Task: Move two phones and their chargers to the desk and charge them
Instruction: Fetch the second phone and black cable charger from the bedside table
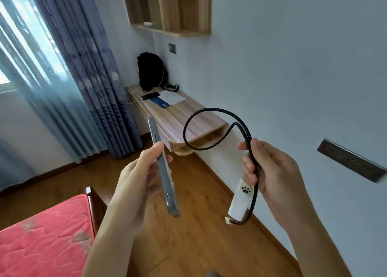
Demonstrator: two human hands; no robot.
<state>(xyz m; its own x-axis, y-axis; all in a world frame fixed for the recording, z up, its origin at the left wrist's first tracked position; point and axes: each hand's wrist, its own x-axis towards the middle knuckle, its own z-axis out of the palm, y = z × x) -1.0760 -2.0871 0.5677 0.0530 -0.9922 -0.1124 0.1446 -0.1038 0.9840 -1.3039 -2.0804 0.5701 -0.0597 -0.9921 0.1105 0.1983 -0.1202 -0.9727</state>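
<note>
A person stands in a bedroom, seen from their own head looking down at both hands. The left hand [138, 172] is closed around a slim grey phone [163, 168], held edge-on with thumb on one side and fingers behind. The right hand [270, 170] is curled around a white charger plug [240, 201] with a paw print and its black braided cable [209, 128], which arcs up in a loose loop.

Ahead, a wooden desk [180, 117] is fixed to the white wall, well apart from the hands. On it lie a second dark phone [150, 96], a sheet of paper [169, 98] and a black backpack [151, 71]. A wall socket [172, 48] sits above it.

Risks, as a judgement: the edge-on phone could slip and fall to the wooden floor [199, 235]; the springy cable loop could snag the desk corner.

The open cubby under the desk and the wall shelf [167, 8] above look mostly empty; a small pale item lies on the shelf.
</note>
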